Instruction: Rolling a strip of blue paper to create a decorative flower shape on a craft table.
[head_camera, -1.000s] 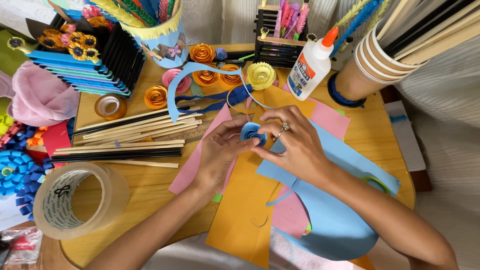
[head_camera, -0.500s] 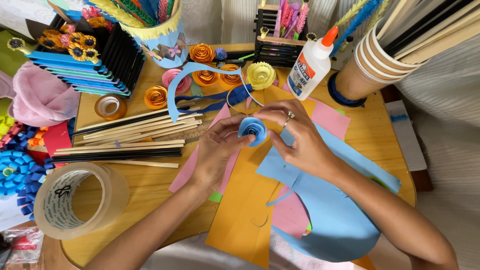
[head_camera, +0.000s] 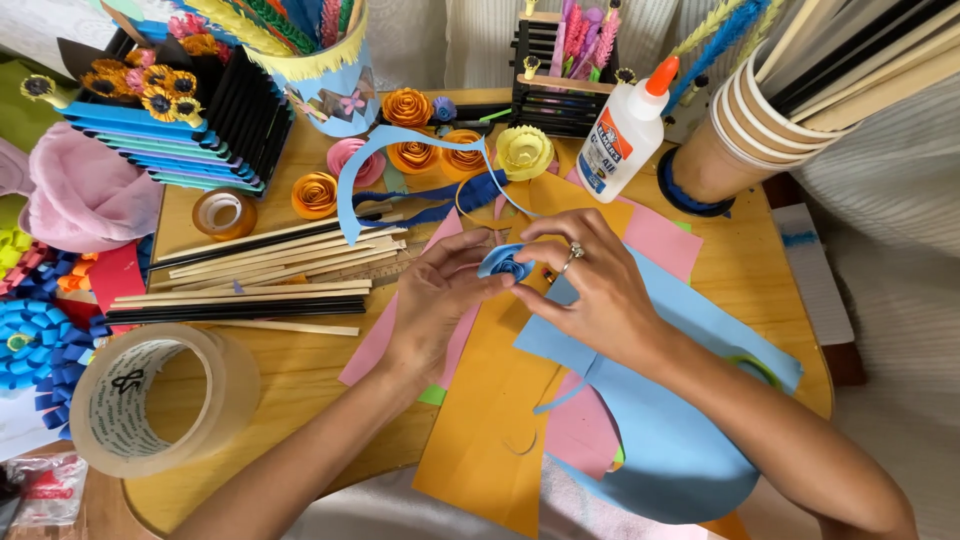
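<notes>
1. A small blue rolled-paper rose (head_camera: 503, 264) is pinched between both hands over the middle of the table. The left hand (head_camera: 435, 300) is closed on it from the left with thumb and fingertips; the right hand (head_camera: 590, 290) is curled over it from the right, index finger arched above, a ring seen on one finger.
2. The rose is seen as a tight spiral coil of light blue strip, darker at its centre, only partly visible between the fingers.
3. Directly beneath the hands, an orange paper sheet (head_camera: 490, 420) is overlapped by a blue paper sheet (head_camera: 670, 440) under the right forearm; pink paper (head_camera: 655, 235) shows just beyond the right hand.
4. Room to the left is bounded by a row of wooden sticks (head_camera: 270, 275) lying lengthwise, near the left hand but not touching it.
5. Ahead of the hands, a curled blue paper strip (head_camera: 345, 190) arches over finished orange paper roses (head_camera: 410, 130) and a yellow paper rose (head_camera: 525, 150). A white glue bottle (head_camera: 625, 135) with orange cap stands upright just beyond the right hand.
6. At the near left edge of the wooden table (head_camera: 780, 260), a large clear tape roll (head_camera: 160, 400) lies on its side, well apart from the hands. A smaller tape roll (head_camera: 224, 212) sits beyond the sticks.
7. The far right corner is occupied by a stack of paper cups (head_camera: 735, 125) holding long sticks.
</notes>
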